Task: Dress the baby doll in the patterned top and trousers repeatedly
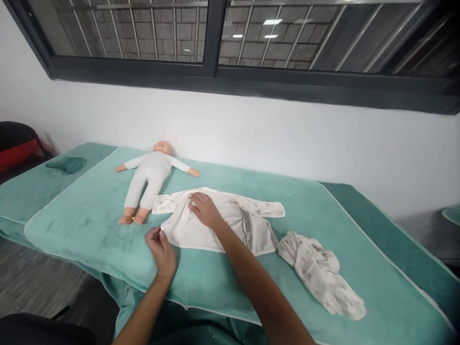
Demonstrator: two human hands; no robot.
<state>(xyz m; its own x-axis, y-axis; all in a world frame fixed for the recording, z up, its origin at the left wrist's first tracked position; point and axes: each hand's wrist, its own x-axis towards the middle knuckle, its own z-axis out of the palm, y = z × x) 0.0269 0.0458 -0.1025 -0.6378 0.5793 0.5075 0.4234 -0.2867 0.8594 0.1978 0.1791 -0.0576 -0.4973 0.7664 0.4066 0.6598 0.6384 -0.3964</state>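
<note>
A white baby shirt with a faint print lies spread flat on the teal mat, sleeves out to both sides. My right hand rests on the shirt's front near its left side, fingers curled down onto the fabric. Just off the shirt's lower left corner, my left hand is on the mat with its fingertips pinched together; what they hold, if anything, is too small to see. A baby doll in a white suit lies on its back to the left of the shirt, arms outstretched.
A crumpled white printed garment lies on the mat to the right. A dark teal folded cloth sits at far left. A white wall and a barred window run behind the table. A dark chair stands at the left edge.
</note>
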